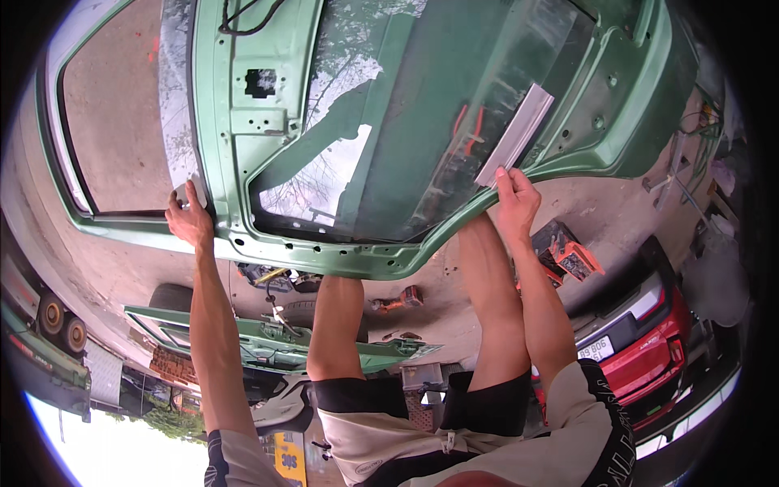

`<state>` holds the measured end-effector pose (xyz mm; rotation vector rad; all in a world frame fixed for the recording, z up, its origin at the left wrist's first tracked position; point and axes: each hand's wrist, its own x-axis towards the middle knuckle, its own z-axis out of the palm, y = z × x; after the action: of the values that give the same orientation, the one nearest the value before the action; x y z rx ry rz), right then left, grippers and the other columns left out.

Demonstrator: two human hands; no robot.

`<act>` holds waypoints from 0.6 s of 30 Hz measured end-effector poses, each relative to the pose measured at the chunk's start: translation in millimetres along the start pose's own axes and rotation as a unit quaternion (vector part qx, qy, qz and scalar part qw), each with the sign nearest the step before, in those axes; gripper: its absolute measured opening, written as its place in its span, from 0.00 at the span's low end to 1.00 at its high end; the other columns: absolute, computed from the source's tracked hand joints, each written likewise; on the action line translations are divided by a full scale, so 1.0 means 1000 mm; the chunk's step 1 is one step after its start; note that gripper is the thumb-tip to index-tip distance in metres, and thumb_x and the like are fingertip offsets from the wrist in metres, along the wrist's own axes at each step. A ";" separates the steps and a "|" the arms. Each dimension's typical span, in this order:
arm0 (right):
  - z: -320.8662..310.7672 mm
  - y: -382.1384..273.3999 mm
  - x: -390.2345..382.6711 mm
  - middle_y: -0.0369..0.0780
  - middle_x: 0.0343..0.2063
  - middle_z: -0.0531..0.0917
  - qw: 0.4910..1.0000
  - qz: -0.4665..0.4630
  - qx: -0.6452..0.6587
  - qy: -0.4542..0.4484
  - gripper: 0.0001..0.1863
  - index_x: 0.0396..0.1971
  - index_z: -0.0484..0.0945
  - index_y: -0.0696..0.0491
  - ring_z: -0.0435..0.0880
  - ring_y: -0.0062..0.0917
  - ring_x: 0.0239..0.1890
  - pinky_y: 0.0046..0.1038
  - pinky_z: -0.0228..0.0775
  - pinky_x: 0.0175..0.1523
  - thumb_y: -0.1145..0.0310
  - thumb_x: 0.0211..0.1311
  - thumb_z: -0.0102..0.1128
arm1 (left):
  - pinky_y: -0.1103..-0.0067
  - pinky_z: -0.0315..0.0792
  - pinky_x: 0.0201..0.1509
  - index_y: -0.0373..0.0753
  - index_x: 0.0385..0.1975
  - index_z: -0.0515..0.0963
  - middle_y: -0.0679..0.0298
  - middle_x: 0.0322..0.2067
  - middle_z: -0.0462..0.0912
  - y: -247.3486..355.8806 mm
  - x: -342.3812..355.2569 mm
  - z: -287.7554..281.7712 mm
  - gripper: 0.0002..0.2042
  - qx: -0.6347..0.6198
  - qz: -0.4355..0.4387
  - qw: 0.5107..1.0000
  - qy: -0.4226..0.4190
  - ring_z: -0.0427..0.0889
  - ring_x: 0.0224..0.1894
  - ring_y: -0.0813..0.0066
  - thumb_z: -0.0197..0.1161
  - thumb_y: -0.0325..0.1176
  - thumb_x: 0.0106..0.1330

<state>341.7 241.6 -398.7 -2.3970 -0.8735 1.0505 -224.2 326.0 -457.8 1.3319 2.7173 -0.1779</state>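
A green vehicle door shell (341,258) lies across in front of me, its inner side with cut-outs and holes facing up. A glass pane (177,89) shows through the openings and reaches into the window opening at the left. My left hand (191,217) grips the pane's edge there, beside the green frame, with fingers partly hidden. At the right, my right hand (517,201) pinches the near end of a light grey channel strip (519,134). That strip lies along the pane's right edge, inside the door's large opening. Whether it is seated on the glass I cannot tell.
My bare legs stand just this side of the door. On the floor are a cordless drill (399,299), an orange-and-black tool (572,258) and another green door panel (272,349). A red car (629,357) stands at the right, a truck (49,357) at the far left.
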 end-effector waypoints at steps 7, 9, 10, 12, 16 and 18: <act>0.000 -0.005 -0.002 0.28 0.15 0.68 0.998 0.024 0.049 0.013 0.14 0.29 0.81 0.61 0.61 0.10 0.19 0.21 0.52 0.24 0.65 0.68 0.58 | 0.63 0.64 0.59 0.41 0.52 0.80 0.52 0.42 0.79 -0.010 -0.002 0.002 0.32 -0.014 0.011 1.000 -0.012 0.75 0.50 0.53 0.53 0.64 0.64; -0.005 0.002 0.004 0.28 0.15 0.68 0.996 0.033 0.077 -0.007 0.13 0.29 0.81 0.61 0.60 0.09 0.19 0.19 0.50 0.23 0.66 0.68 0.59 | 0.62 0.66 0.57 0.40 0.52 0.80 0.52 0.42 0.80 -0.004 -0.001 0.005 0.33 -0.019 0.014 1.000 -0.011 0.77 0.49 0.53 0.51 0.64 0.65; -0.007 0.006 0.005 0.28 0.14 0.68 0.993 0.043 0.112 -0.021 0.13 0.28 0.81 0.61 0.60 0.08 0.19 0.18 0.48 0.23 0.67 0.68 0.59 | 0.62 0.68 0.55 0.39 0.52 0.80 0.52 0.42 0.80 -0.002 -0.001 0.006 0.33 -0.023 0.022 0.999 -0.006 0.78 0.48 0.53 0.49 0.64 0.66; -0.007 0.009 0.003 0.27 0.15 0.69 0.993 0.048 0.105 -0.031 0.13 0.27 0.80 0.59 0.61 0.08 0.18 0.18 0.49 0.23 0.67 0.69 0.58 | 0.63 0.68 0.54 0.42 0.53 0.80 0.53 0.42 0.80 -0.010 0.002 0.007 0.33 -0.008 0.028 1.000 0.004 0.78 0.48 0.53 0.46 0.66 0.67; -0.008 -0.016 0.001 0.29 0.15 0.72 0.990 0.100 0.101 -0.007 0.12 0.27 0.79 0.58 0.65 0.08 0.18 0.16 0.54 0.22 0.68 0.69 0.57 | 0.64 0.69 0.54 0.42 0.50 0.82 0.53 0.42 0.81 0.001 -0.004 0.014 0.32 -0.050 0.021 0.998 -0.006 0.78 0.49 0.54 0.49 0.65 0.66; -0.005 -0.012 -0.001 0.29 0.15 0.73 0.987 0.110 0.113 -0.030 0.09 0.32 0.81 0.59 0.66 0.08 0.18 0.15 0.55 0.22 0.69 0.68 0.58 | 0.64 0.69 0.54 0.43 0.51 0.82 0.55 0.43 0.80 -0.004 0.002 0.006 0.32 -0.020 0.027 0.999 -0.014 0.78 0.49 0.55 0.50 0.66 0.66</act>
<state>340.5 249.4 -388.2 -2.3145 -0.4851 1.2380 -227.8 324.3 -464.1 1.3798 2.6440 -0.1358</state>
